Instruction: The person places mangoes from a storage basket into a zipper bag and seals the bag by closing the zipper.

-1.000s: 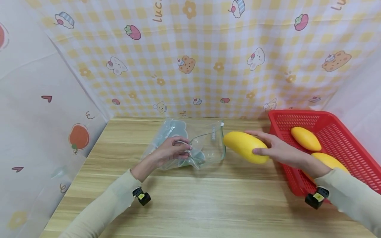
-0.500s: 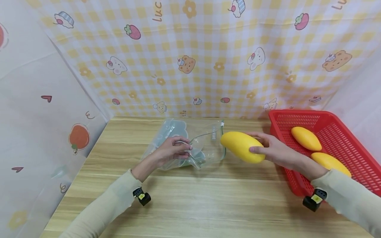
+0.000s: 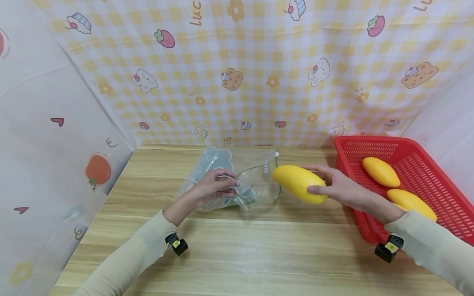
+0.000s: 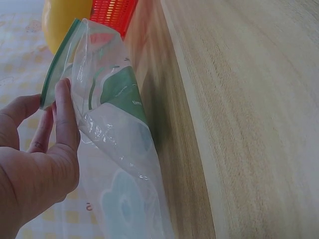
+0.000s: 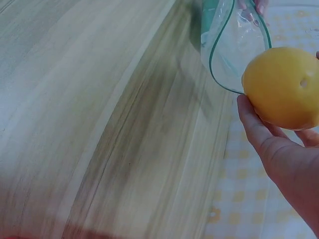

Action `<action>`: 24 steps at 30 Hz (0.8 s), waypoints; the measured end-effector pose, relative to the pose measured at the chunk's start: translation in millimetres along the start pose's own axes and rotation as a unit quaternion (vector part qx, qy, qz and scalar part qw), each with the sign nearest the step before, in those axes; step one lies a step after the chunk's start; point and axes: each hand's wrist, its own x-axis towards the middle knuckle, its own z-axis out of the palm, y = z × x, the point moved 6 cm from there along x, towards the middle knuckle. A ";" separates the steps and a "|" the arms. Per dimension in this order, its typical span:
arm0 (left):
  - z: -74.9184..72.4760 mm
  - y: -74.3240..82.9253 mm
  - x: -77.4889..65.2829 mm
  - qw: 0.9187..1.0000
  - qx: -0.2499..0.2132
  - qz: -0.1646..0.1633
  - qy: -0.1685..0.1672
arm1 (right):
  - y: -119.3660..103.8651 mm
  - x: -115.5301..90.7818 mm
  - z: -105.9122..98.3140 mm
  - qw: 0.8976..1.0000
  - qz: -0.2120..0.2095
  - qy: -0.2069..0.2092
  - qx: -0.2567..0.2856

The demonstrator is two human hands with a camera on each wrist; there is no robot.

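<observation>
A clear zip bag (image 3: 263, 187) with pale blue-green print lies on the table, its green-edged mouth gaping to the right. Thumb and fingers of my left hand (image 3: 209, 189) pinch the bag's near rim, and the left wrist view has the thumb tip at the green zip strip (image 4: 54, 67). My right hand (image 3: 342, 187) grips a yellow mango (image 3: 296, 181) above the table, thumb on the near side, fingers behind. The mango's front end is right at the bag's mouth; in the right wrist view it overlaps the green rim (image 5: 212, 64).
A red plastic basket (image 3: 437, 164) stands on the right, under the right forearm. Several more mangoes (image 3: 381, 172) lie in it, one partly hidden by the sleeve. Behind the wooden table (image 3: 240, 255) hangs a yellow checked cloth (image 3: 255, 102), with a pale printed sheet at left.
My right hand has carried the mango a little to the left, up to the bag's mouth. The left hand and the bag have stayed in place.
</observation>
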 end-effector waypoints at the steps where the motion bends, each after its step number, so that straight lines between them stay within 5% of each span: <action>1: -0.2 -0.2 -0.2 1.000 0.000 0.000 0.000 | -0.7 0.3 0.6 1.000 -0.004 0.001 -0.003; 24: -2.0 -0.6 -2.3 1.000 -0.006 -0.003 -0.001 | -5.7 7.5 14.1 1.000 -0.006 -0.005 0.026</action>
